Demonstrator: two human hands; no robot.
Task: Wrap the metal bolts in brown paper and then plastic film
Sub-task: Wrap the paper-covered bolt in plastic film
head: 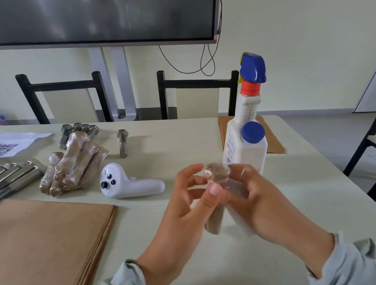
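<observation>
Hands meet above the table [272, 237]: the left hand [183, 202] and right hand [254, 195] both pinch a paper-wrapped bolt [214, 222], its head already under plastic film [215, 174]. Best to keep the film taut, turn the bolt steadily and smooth each lap flat, then add it to the wrapped bundle [74, 167]. Bare bolts [122, 143] wait beyond.

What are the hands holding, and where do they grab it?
A bolt wrapped in brown paper and plastic film. The left hand and right hand both hold it at its top end, where the film bunches.
</observation>
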